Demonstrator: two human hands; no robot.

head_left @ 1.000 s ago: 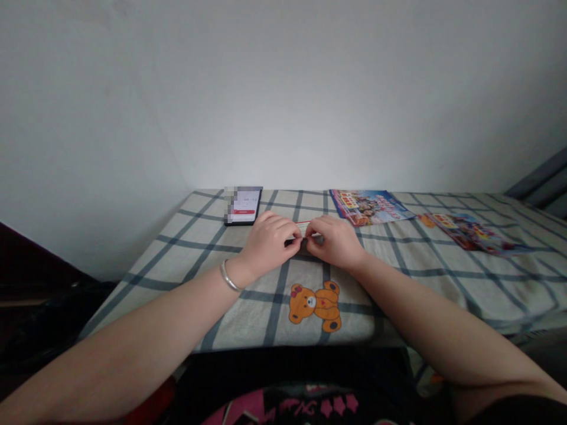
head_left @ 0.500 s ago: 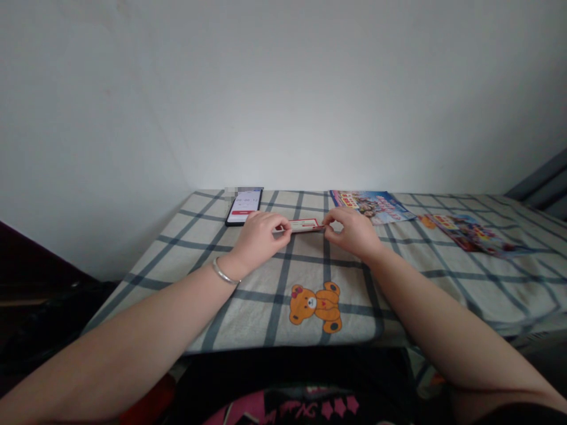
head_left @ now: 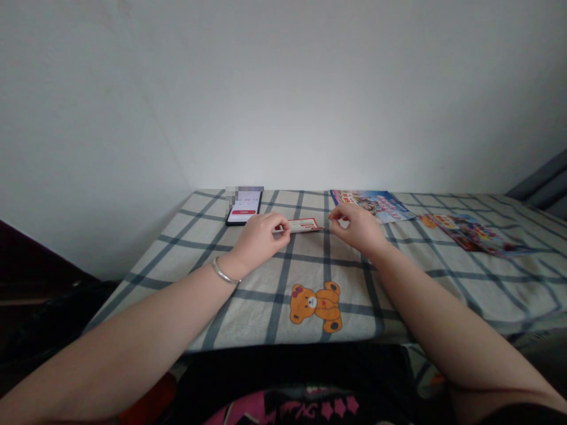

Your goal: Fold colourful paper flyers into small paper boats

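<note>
My left hand (head_left: 262, 236), with a silver bangle at the wrist, pinches the left end of a small flat packet (head_left: 303, 225). The packet is white with red edging and printing, and its left end is hidden behind my fingers. Just off the packet's right end is my right hand (head_left: 358, 229), with thumb and forefinger brought together. Whatever may be between those fingertips is too small to make out. Both hands are low over the checked tablecloth (head_left: 301, 260).
A phone (head_left: 244, 206) showing a running timer lies behind my left hand. Colourful printed leaflets lie at the right: one leaflet (head_left: 376, 205) behind my right hand, another (head_left: 476, 233) farther right. A bear figure (head_left: 316, 307) decorates the cloth near the table's front edge. A wall stands behind.
My right hand has come off the packet's right end and moved slightly right. My left hand keeps its pinch on the packet, almost unmoved.
</note>
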